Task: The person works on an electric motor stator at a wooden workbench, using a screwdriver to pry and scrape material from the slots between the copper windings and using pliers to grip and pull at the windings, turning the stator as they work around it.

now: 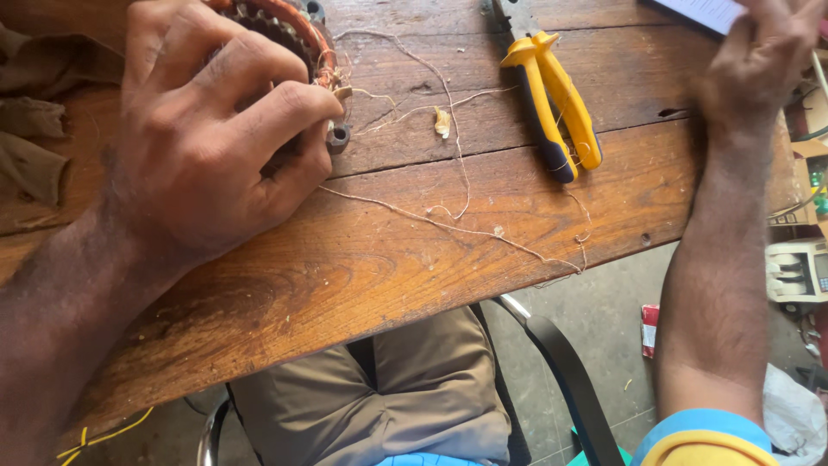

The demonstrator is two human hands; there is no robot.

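Note:
My left hand [211,129] rests on a round motor stator with copper windings [297,30] at the table's far left, fingers curled around its rim and largely hiding it. A thin pale thread [431,220] trails from the stator across the wood toward the front edge. My right hand [759,60] is at the far right corner, blurred, its fingers against a white sheet of paper [703,10]. Yellow-handled pliers [552,95] lie shut between the two hands.
The wooden table [362,259] has a worn, scratched top, with brown cloth [34,112] at its left edge. Below are my lap in khaki trousers [405,388] and a chair arm [569,380]. A grey device [798,272] stands at the right.

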